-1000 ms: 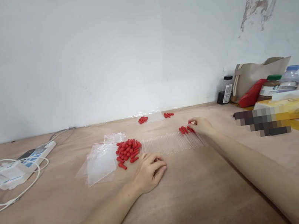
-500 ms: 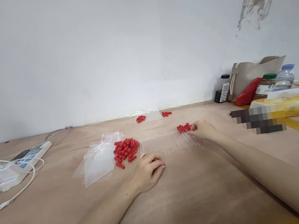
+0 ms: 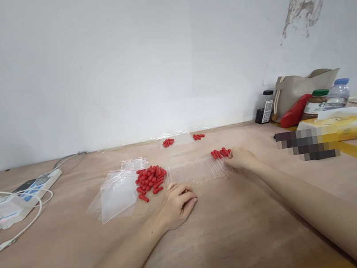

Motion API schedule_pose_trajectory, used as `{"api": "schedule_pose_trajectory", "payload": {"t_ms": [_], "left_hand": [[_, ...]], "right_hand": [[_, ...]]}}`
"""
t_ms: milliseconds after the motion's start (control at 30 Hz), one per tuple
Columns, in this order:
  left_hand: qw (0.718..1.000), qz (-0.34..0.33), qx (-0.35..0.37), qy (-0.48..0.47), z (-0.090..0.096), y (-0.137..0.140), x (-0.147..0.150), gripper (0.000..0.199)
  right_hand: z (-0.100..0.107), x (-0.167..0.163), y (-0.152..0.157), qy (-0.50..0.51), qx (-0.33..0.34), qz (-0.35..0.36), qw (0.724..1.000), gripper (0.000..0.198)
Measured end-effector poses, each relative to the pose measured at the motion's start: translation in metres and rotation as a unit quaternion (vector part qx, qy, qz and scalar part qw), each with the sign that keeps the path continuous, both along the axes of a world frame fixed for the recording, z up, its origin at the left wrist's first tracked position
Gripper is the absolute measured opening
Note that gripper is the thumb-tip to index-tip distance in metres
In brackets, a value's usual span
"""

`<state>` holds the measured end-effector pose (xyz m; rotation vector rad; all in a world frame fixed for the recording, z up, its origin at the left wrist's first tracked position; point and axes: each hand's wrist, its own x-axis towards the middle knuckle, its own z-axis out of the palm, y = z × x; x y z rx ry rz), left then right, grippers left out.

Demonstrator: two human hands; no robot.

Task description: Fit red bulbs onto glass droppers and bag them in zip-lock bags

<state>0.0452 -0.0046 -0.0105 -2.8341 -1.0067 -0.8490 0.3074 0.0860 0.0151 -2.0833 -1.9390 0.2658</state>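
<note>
A row of thin clear tubes (image 3: pixel 192 171) lies side by side on the table, with several red rubber bulbs (image 3: pixel 219 153) along the upper edge at its right end. My right hand (image 3: pixel 241 159) is at that end, thumb and fingers pinched together just below the bulbs; whatever is between the fingertips is hidden. Resting on the table below the row's left part is my left hand (image 3: pixel 178 203), its fingers loosely bent and apart, holding nothing. Beside it, up and to the left, sits a pile of red rubber bulbs (image 3: pixel 150 179).
Clear zip bags (image 3: pixel 117 199) lie left of the pile. Another clear bag (image 3: pixel 182 138) and small groups of red bulbs (image 3: pixel 168 142) are near the wall. At left is a power strip (image 3: pixel 45 187) with cables; at right, bottles (image 3: pixel 338 94), a grey bag (image 3: pixel 305 86) and a tissue pack (image 3: pixel 341 125).
My right hand has shifted slightly left and down, from beside the red bulbs to just below them. The left hand has stayed in place.
</note>
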Motion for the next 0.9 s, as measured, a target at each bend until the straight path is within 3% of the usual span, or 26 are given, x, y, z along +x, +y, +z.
{"api": "schedule_pose_trajectory", "payload": {"t_ms": [367,600,667,767,900], "left_hand": [[1.0,0.005,0.0,0.005,0.001,-0.001,-0.001,0.018],[0.999,0.029,0.008,0.017,0.003,-0.004,0.003,0.018],[0.997,0.07,0.023,0.019,0.005,-0.004,0.003,0.018],[0.983,0.169,0.065,0.026,0.013,0.0,-0.007,0.016],[0.951,0.294,0.084,0.047,0.03,0.011,-0.04,0.011]], "right_hand": [[-0.005,0.004,0.011,0.03,-0.021,-0.031,0.999,0.023],[0.007,-0.002,-0.015,0.068,-0.001,0.066,0.995,0.03],[0.003,-0.012,-0.032,0.084,0.038,0.118,0.989,0.025],[-0.012,-0.024,-0.054,0.107,0.155,0.197,0.962,0.014],[-0.037,-0.026,-0.065,0.094,0.269,0.238,0.929,0.011]]}}
